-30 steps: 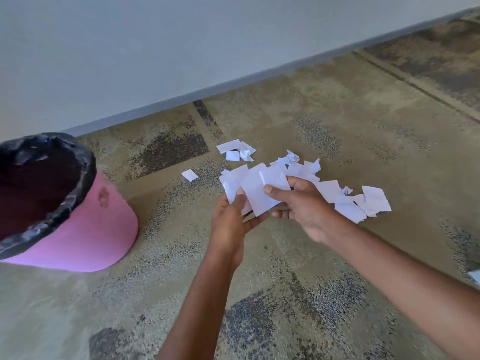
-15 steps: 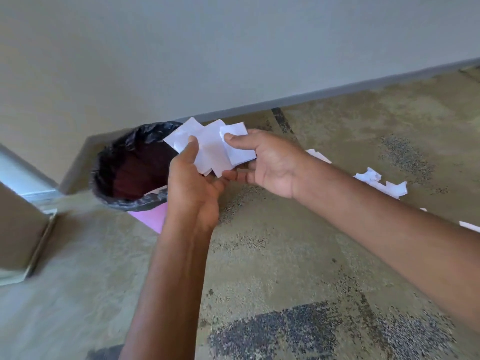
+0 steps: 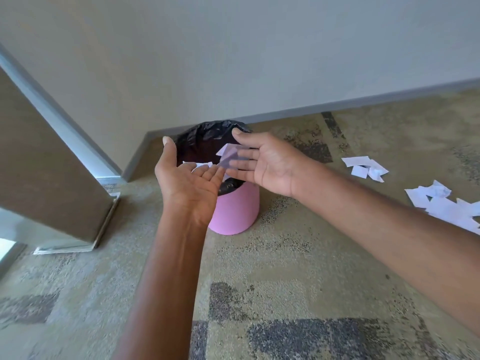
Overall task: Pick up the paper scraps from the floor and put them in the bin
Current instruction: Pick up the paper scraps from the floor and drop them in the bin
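Now your left hand (image 3: 191, 183) and right hand (image 3: 270, 162) hang spread and empty over the bin (image 3: 233, 211), a scrap (image 3: 228, 155) loose between them, while more paper scraps (image 3: 446, 206) lie rightward on the floor (image 3: 285, 255), nearer your right hand.

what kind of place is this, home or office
Probably an office or similar indoor room, in a corner: patterned low-pile carpet, a plain wall with grey skirting, and a small pink bin lined with a black bag.

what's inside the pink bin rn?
Black liner, white paper scraps at the near rim, one blurred scrap above the opening. Left hand and right hand cover the rest; bottom unseen.
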The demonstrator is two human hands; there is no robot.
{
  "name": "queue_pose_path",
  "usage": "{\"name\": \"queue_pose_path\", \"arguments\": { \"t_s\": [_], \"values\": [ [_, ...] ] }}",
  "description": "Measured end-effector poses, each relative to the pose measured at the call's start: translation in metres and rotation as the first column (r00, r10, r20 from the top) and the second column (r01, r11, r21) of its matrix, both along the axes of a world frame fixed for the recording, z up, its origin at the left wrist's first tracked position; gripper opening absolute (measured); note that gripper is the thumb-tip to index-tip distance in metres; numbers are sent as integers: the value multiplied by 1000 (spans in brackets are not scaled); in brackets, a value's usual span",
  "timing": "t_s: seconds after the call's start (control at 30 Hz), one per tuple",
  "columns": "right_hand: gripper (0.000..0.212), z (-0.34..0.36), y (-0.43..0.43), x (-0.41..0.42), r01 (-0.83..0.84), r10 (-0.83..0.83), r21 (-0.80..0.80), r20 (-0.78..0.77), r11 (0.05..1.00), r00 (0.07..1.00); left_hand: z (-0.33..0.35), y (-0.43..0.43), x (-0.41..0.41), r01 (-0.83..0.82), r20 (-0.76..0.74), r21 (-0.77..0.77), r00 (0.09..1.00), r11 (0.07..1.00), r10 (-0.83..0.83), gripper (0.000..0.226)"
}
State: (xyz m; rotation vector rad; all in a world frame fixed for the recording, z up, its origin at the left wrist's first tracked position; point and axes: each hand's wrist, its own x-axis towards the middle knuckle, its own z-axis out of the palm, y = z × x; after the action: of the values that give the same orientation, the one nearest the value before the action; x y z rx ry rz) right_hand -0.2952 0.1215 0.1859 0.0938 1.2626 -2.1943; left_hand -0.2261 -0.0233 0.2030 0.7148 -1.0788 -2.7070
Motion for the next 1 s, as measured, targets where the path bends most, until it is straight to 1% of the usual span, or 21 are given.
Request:
{"name": "queue_pose_path", "arguments": {
  "t_s": [0.03,0.1,0.17,0.23,0.27,0.33,0.47,0.53,0.6,0.73,0.83,0.9,0.97,1.0],
  "values": [
    [70,0,1,1,17,-17,-3,4,1000,1000,2,2,1,-14,3,-5,1000,1000,14,110],
    [68,1,5,5,35,-35,-11,-4,999,999,4,9,1,-23,1,-35,1000,999,23,103],
    [58,1,15,11,47,-47,-15,-15,999,999,6,21,-1,-17,-10,-88,1000,996,17,91],
    [46,-4,33,15,69,-70,-13,-24,997,997,6,41,-6,7,-26,-145,1000,989,-11,72],
    [39,-7,42,16,73,-74,-14,-26,997,997,6,51,-8,29,-34,-169,999,985,-35,64],
    [31,-15,70,19,95,-95,-7,-33,995,995,3,82,-14,109,-38,-191,992,976,-118,56],
    [30,-37,136,23,237,-237,24,20,971,971,-13,145,-27,262,4,-228,963,938,-268,51],
    [29,-49,172,25,335,-337,52,57,941,940,-27,176,-36,335,48,-249,941,909,-334,49],
    [23,-62,211,27,432,-441,103,90,896,893,-45,206,-46,400,108,-270,916,876,-386,47],
    [20,-92,291,38,549,-575,186,128,815,808,-93,256,-67,533,225,-328,846,780,-484,34],
    [9,-111,349,49,624,-660,225,166,749,733,-131,287,-81,607,322,-403,794,684,-515,32],
    [11,-125,383,54,656,-701,252,183,711,690,-154,303,-88,655,386,-466,755,595,-530,33],
    [15,-140,410,58,681,-737,290,188,673,649,-174,314,-95,684,414,-541,723,490,-553,28],
    [15,-148,421,59,689,-754,314,188,653,629,-183,317,-98,684,420,-588,714,431,-560,25]
  ]
}}
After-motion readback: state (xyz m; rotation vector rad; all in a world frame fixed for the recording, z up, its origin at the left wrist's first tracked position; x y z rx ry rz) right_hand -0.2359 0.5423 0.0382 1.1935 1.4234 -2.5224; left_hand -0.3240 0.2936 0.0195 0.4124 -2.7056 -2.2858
